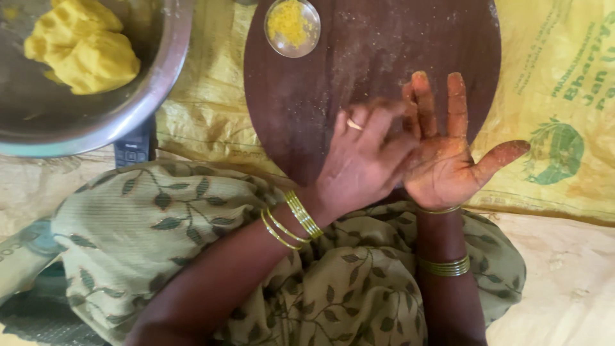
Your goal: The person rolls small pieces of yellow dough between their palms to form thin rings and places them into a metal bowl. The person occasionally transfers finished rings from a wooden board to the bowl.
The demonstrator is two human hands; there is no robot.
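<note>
- The right hand (pixel 448 160) lies palm up, fingers spread, coated in yellow flour; the left hand (pixel 362 157) rubs across it, its grip holding nothing.
- Best rubbed over the round board (pixel 307 96), so crumbs land there.
- The dough (pixel 83 48) sits in the steel bowl (pixel 163 83), far left.

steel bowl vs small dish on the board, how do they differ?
The steel bowl is much larger than the small dish. The bowl sits off the round wooden board, on the yellow sack; the dish rests on the board's far edge. The bowl holds smooth lumps of yellow dough; the dish holds loose yellow powder. Both are round, shiny metal with yellow contents.
</note>
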